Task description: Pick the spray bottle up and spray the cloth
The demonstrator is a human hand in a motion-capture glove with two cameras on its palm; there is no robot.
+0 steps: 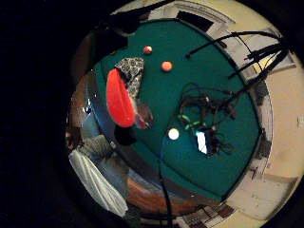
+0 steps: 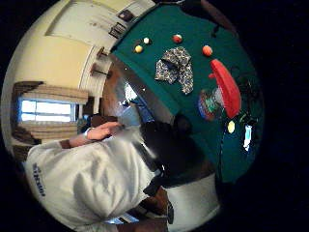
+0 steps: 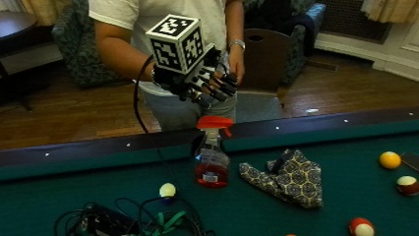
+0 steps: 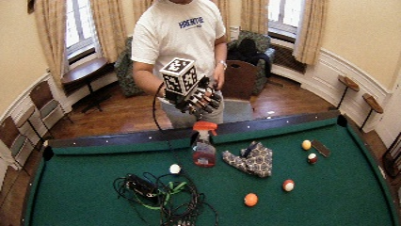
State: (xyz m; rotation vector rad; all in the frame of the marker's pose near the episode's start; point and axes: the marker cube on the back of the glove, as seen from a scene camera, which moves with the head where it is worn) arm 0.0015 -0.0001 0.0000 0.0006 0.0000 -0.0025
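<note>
The spray bottle [image 3: 211, 158], clear plastic with a red trigger head and a little red liquid, is standing upright on the green tabletop [image 3: 78, 189] just beside the patterned cloth [image 3: 286, 178], likely light, rigid and best taken at its neck, while the gloved right hand [image 3: 203, 83] is hovering above it, fingers relaxed, holding nothing.

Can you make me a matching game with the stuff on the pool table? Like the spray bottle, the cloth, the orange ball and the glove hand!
Things:
1. spray bottle
2. cloth
3. orange ball
4. gloved right hand

Descriptions:
A. lies crumpled on the green felt, patterned
B. hovers in the air above the red sprayer top, holding nothing
C. stands upright near the table's rail, red liquid inside
D. sits alone on the felt, far from the rail where the person stands

Pairs: 1-C, 2-A, 3-D, 4-B
</note>
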